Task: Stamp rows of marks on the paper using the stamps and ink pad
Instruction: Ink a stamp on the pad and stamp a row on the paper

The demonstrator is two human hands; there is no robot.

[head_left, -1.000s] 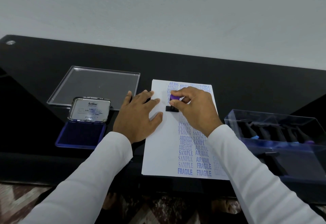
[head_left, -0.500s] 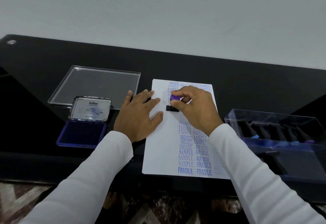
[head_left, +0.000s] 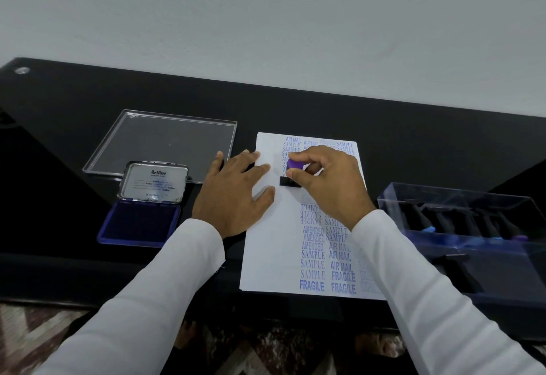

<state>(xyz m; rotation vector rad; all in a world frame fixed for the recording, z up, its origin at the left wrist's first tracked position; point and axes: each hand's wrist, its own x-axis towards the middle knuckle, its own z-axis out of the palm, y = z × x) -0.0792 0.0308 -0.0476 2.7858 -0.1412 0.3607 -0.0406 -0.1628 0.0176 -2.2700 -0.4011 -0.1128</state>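
Head view: right hand (head_left: 328, 185) pinches a purple-topped stamp (head_left: 292, 174), its black base down on the paper's (head_left: 266, 244) upper middle — left hand (head_left: 233, 194) lies flat, fingers spread, on the paper's left edge. Ink pad (head_left: 139, 222) sits uncovered further left.

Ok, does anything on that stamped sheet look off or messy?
Yes. Midway down the paper, a few SAMPLE marks are printed upside down, unlike the upright rows below. Near the top, marks overlap. The right hand holds the stamp there.
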